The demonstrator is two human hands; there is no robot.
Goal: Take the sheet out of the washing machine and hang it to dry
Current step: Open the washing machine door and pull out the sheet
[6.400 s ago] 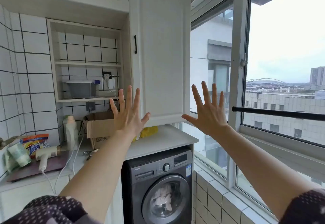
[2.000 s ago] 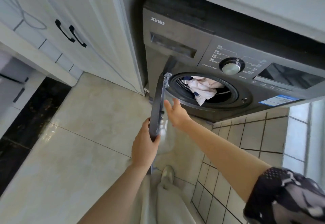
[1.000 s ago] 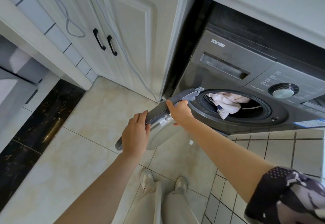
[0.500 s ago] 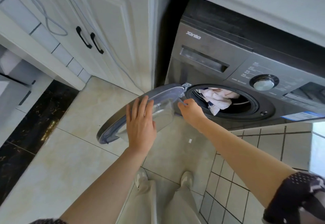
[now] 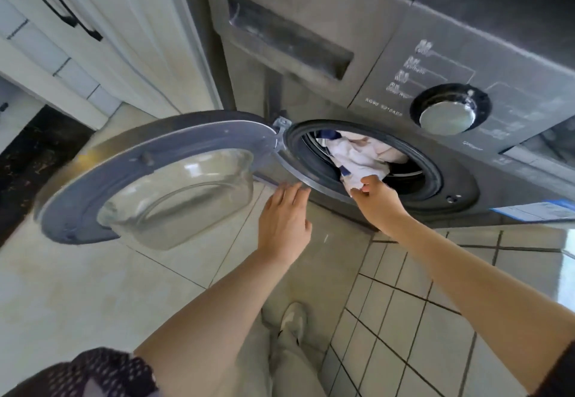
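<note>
Dark grey front-loading washing machine set under a counter, beside white panelled cabinet doors with black handles. Round grey door with clear domed glass swung fully open to the left, hinged at the drum opening. Crumpled white sheet with a dark blue edge bunched inside the drum, lower part spilling over the black rubber seal at the front. Right hand at the mouth of the drum, fingers curled, pinching the lowest fold of the sheet. Left hand just left of the opening, fingers straight and relaxed, tips at the lower rim of the door frame; contact uncertain, nothing gripped. Silver round dial on the control panel above right. Beige tiled floor below; small white wall tiles at right. Frame motion-blurred.
</note>
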